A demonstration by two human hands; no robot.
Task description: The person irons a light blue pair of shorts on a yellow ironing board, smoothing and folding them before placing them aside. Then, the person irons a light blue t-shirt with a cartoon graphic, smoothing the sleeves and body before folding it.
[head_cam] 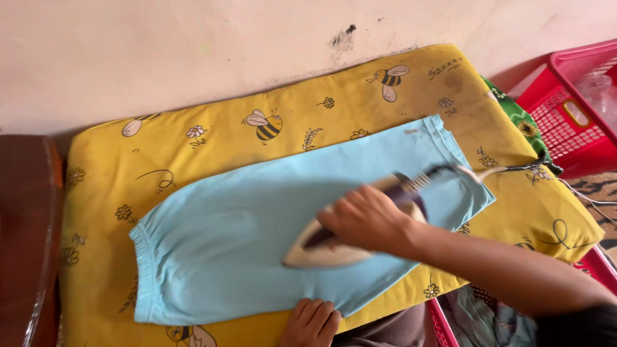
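Gripping: my right hand (365,222) was closed around the dark handle of the iron (350,234), grip wrapped tight on it.
Iron: it lay flat on the light blue garment (244,238), pointed tip toward the elastic end, blurred in the picture.
Cord: the iron's cord (488,171) ran from its rear off toward the right edge of the cushion.
Left hand: my left hand (312,323) rested at the near edge of the garment, fingers curled down on the cloth; I could not tell whether that grip pinched the fabric or only pressed on it.
Garment: it was spread flat across the yellow cushion (212,138), gathered elastic hem at the left, the other end at the right.
Cushion: its yellow cover was printed with bees and flowers, and it lay against a pale wall (160,45).
Surroundings: a red plastic basket (572,109) stood at the upper right, dark brown wooden furniture (26,225) at the left edge.
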